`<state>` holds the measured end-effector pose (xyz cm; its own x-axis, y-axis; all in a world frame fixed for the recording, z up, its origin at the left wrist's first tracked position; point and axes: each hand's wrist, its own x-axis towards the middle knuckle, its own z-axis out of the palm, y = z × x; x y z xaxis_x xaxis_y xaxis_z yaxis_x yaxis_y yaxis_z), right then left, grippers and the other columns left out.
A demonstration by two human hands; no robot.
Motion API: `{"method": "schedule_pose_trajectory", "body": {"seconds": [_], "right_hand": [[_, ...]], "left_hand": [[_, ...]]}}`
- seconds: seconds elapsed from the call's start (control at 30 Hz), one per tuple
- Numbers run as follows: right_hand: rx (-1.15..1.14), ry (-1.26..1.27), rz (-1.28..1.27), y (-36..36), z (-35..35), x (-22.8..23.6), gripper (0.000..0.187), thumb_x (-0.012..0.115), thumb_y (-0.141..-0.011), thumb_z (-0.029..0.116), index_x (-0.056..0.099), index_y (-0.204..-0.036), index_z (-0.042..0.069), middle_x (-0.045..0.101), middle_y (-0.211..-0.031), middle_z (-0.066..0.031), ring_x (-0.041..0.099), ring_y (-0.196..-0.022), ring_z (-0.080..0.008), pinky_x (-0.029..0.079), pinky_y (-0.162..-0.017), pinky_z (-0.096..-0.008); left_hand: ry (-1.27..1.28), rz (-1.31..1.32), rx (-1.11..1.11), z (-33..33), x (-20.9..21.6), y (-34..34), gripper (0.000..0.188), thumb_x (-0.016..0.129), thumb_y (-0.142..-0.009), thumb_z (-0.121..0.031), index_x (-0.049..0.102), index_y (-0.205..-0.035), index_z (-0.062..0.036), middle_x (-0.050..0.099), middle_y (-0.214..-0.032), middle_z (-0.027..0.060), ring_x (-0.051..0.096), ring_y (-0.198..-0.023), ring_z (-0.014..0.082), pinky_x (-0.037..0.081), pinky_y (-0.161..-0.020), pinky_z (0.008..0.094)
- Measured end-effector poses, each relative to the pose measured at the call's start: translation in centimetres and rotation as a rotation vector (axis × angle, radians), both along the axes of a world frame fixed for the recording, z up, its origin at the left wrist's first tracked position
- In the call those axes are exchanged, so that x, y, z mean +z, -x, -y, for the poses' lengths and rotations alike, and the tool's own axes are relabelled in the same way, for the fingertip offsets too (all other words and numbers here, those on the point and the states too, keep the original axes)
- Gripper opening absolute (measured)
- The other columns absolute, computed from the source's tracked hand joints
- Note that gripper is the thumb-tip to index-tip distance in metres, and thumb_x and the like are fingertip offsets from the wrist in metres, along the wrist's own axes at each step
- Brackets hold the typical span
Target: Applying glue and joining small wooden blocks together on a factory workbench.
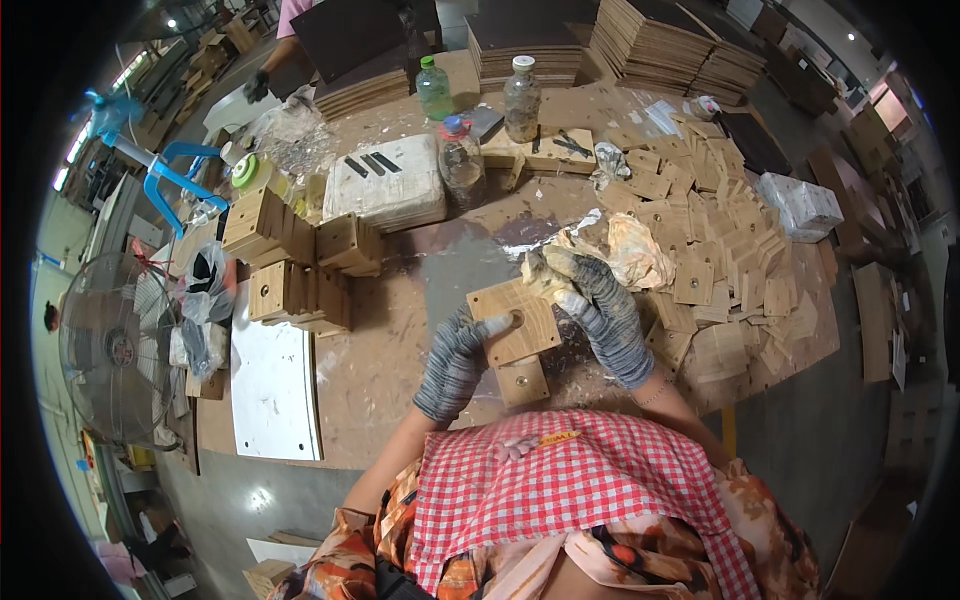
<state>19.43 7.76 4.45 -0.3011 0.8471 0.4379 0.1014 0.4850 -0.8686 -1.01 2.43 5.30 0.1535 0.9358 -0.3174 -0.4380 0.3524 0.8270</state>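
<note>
In a grey knit glove, my left hand (458, 358) grips a square wooden plate (524, 338) by its left side, thumb lying on the face near a hole. My right hand (610, 312), gloved alike, is closed on a pale, stained rag (543, 277) at the plate's upper right corner. Whether the rag touches the plate's face or only its edge, I cannot tell. Below the held plate, near my apron, a second wooden plate (522, 382) with a metal-lined hole lies on the table. A crumpled cream cloth (640, 252) rests just beyond my right hand.
A spread of loose wooden plates (735, 230) covers the table's right side. Stacked plates (300, 290) stand at left, near a white board (272, 375) and a caged fan (118, 350). Bottles (462, 165) and a wrapped block (385, 180) sit farther back. Another person's gloved hand (257, 87) shows at far left.
</note>
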Motion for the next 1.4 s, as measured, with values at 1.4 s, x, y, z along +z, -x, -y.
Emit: {"method": "schedule_pose_trajectory", "body": {"seconds": [1.4], "right_hand": [[-0.216,-0.034,0.053,-0.9,2.4,1.6,0.034,0.055,-0.091,0.017,0.057,-0.122,0.001,0.059,-0.120,-0.0135,0.053,-0.112,-0.0269,0.040,-0.100,-0.0368]], "left_hand": [[-0.085,-0.064,-0.014,2.6,2.0,0.3,0.043,0.069,-0.080,-0.024,0.059,-0.114,0.0021,0.066,-0.102,0.0099,0.063,-0.094,0.0167,0.052,-0.081,0.0296]]}}
